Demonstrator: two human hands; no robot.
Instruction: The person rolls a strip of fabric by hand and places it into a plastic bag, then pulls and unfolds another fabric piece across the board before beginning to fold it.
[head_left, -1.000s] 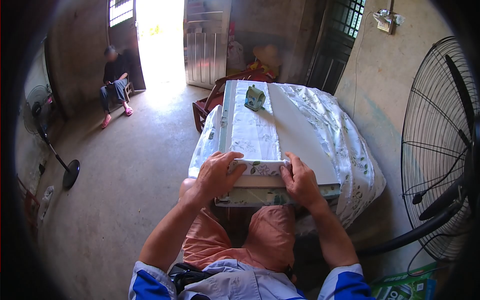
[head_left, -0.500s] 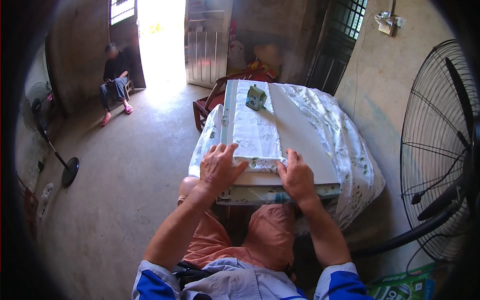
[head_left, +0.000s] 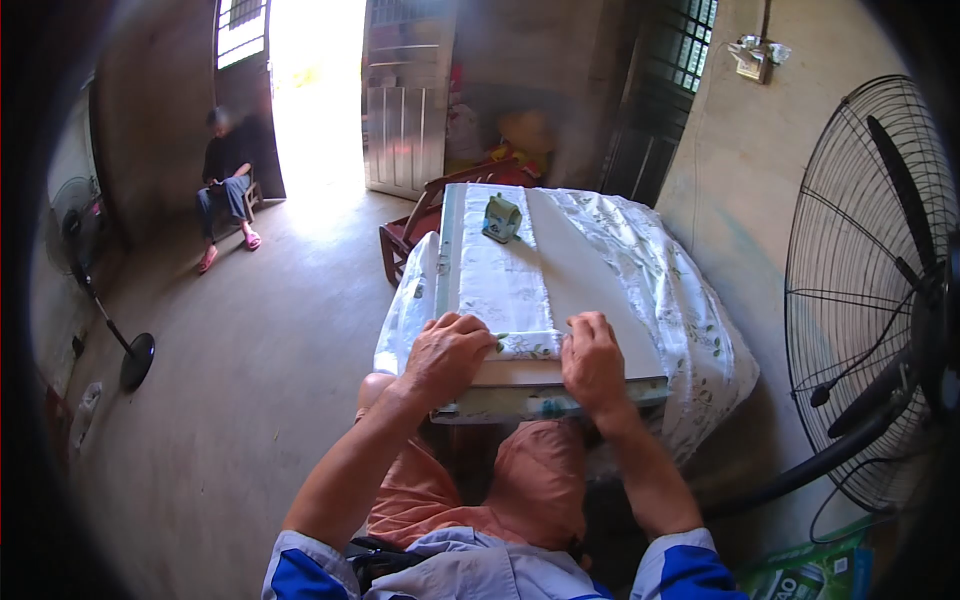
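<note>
A long strip of white floral cloth [head_left: 500, 280] lies flat on the table, its near end turned over into a narrow band with green leaves. My left hand [head_left: 447, 355] has its fingers curled round the left end of that band. At the band's right end, my right hand [head_left: 592, 362] pinches the edge, fingers bent and the thumb hidden. A small green block-shaped object [head_left: 502, 218], its exact kind unclear, sits on the far part of the strip.
Bunched floral fabric [head_left: 690, 330] hangs over the right side of the table [head_left: 590, 275]. A large black fan [head_left: 860, 290] stands at right, another fan [head_left: 138, 360] at left. A wooden chair [head_left: 405, 240] is behind the table. A person [head_left: 228, 170] sits near the open doorway.
The view has tilted slightly, so the table appears lower. My fingers have curled in from a more spread pose and closed on the ends of the folded cloth band.
</note>
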